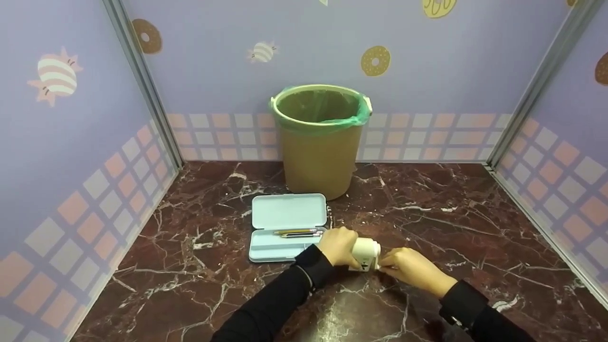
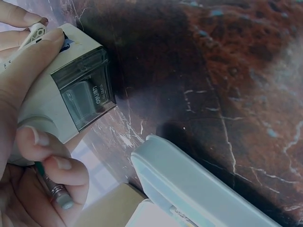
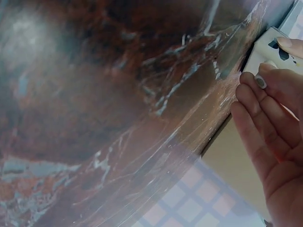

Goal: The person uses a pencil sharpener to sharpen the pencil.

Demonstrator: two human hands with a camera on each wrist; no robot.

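A cream desktop pencil sharpener [image 1: 365,249] with a dark clear shavings drawer [image 2: 87,90] sits on the marble-patterned table. My left hand [image 1: 338,246] grips its body, thumb across the top and fingers curled below. By those curled fingers shows the ferrule and eraser end of a pencil [image 2: 60,196]; its other end is hidden. On the sharpener's right side my right hand [image 1: 411,268] pinches the crank knob [image 3: 261,82] between thumb and fingertips. Just left of my left hand lies an open light blue pencil case [image 1: 289,212] with several pencils [image 1: 299,232] in it.
Behind the pencil case stands a tan bin [image 1: 320,156] lined with a green bag [image 1: 351,121]. Patterned wall panels [image 1: 218,61] enclose the table [image 1: 190,285] at the back and on both sides.
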